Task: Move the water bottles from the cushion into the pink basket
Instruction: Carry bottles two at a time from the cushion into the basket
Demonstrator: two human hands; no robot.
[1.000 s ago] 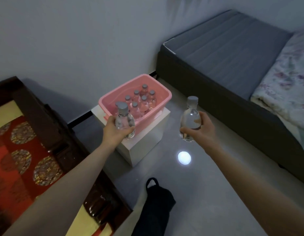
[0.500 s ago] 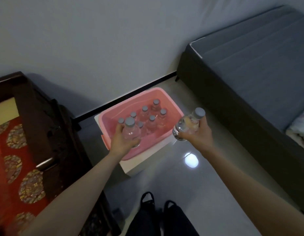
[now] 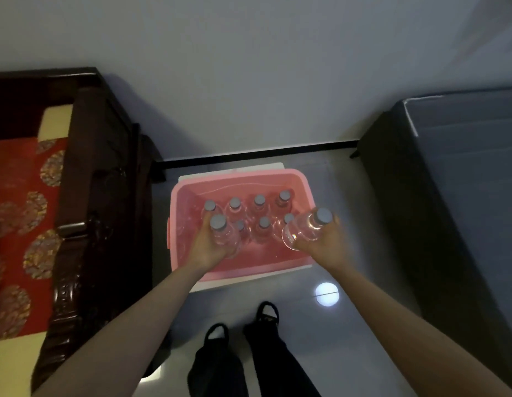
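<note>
The pink basket (image 3: 185,196) stands on a white box by the wall and holds several upright clear water bottles (image 3: 259,206) with grey caps. My left hand (image 3: 210,249) grips one water bottle (image 3: 223,234) upright, low inside the basket's near left part. My right hand (image 3: 325,243) grips a second bottle (image 3: 308,227), tilted with its cap up and to the right, over the basket's near right corner. The red patterned cushion (image 3: 17,207) lies on the seat at the left, and no bottle shows on it.
A dark carved wooden bench frame (image 3: 85,213) runs along the left, close to the basket. A dark bed (image 3: 455,190) fills the right side. My legs and shoes (image 3: 267,312) stand on the glossy grey floor just before the white box (image 3: 209,286).
I have stepped closer and now look straight down on the basket. Both hands moved forward over it; the left bottle has gone down among the others, and the right bottle now hangs over the near right corner.
</note>
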